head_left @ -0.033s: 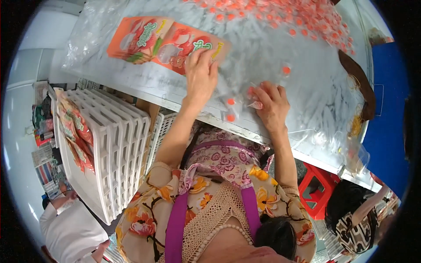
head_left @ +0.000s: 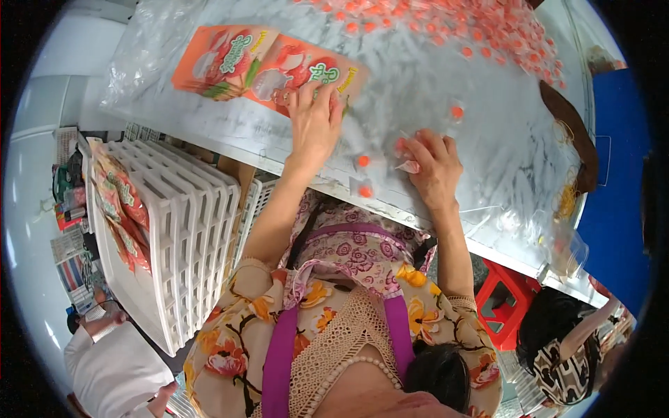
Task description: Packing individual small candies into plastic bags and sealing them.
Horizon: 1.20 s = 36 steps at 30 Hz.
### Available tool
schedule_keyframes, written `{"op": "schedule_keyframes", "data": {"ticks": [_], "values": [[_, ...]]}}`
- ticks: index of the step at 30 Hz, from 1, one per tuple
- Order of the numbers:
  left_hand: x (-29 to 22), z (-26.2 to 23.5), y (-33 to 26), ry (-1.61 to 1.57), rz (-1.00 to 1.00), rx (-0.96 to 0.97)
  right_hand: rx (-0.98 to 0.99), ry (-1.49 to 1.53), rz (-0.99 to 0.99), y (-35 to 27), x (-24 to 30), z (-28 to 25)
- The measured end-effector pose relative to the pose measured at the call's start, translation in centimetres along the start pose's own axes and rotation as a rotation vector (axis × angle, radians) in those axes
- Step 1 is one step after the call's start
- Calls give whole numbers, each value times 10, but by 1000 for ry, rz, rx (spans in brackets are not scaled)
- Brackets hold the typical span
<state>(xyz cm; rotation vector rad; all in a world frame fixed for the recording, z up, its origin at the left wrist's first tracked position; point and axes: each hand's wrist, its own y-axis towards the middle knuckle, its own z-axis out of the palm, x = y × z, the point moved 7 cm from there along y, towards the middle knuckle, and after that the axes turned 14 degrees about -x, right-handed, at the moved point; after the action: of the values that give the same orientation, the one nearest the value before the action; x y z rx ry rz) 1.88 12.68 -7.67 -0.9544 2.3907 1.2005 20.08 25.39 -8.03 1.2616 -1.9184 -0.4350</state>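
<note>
Two orange pouches with fruit pictures lie flat and overlapping on the marbled table [head_left: 502, 167]. The left pouch [head_left: 212, 59] is untouched. On the lower right part of the right pouch [head_left: 275, 80] rest the fingertips of my left hand [head_left: 317, 129], spread apart. My right hand [head_left: 435, 167] is closed over small wrapped red candies [head_left: 401, 145], pinched near the tabletop; how many is partly hidden by the fingers. Two loose wrapped candies, one candy [head_left: 364, 161] above another candy [head_left: 365, 191], lie between my hands. A further candy [head_left: 456, 112] lies beyond my right hand.
A large heap of wrapped candies [head_left: 453, 31] covers the table's far side. White stacked crates [head_left: 202, 209] stand at the left, with filled pouches [head_left: 122, 202] in the front one. A red stool [head_left: 505, 299] stands below the table at right. Other people are nearby on both sides.
My left hand has shifted slightly down and left over the right pouch, its fingers more spread. The upper loose candy sits slightly further left. My right hand is nearly unmoved.
</note>
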Motion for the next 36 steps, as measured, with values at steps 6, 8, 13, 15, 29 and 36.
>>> {"op": "schedule_keyframes", "data": {"ticks": [6,8,13,15,29,36], "values": [[30,-4,-23,274,148,82,-17,51,44,9,-10,4],[11,-6,-14,291,123,141,-98,241,159,11,-24,1],[-5,0,-16,347,148,194,-129,579,668,4,-58,2],[-5,0,-16,366,182,177,-98,734,938,-3,-63,7],[50,-4,10,10,-504,383,307,544,239,51,30,58],[87,15,3,-380,-633,518,360,246,42,64,56,99]]}}
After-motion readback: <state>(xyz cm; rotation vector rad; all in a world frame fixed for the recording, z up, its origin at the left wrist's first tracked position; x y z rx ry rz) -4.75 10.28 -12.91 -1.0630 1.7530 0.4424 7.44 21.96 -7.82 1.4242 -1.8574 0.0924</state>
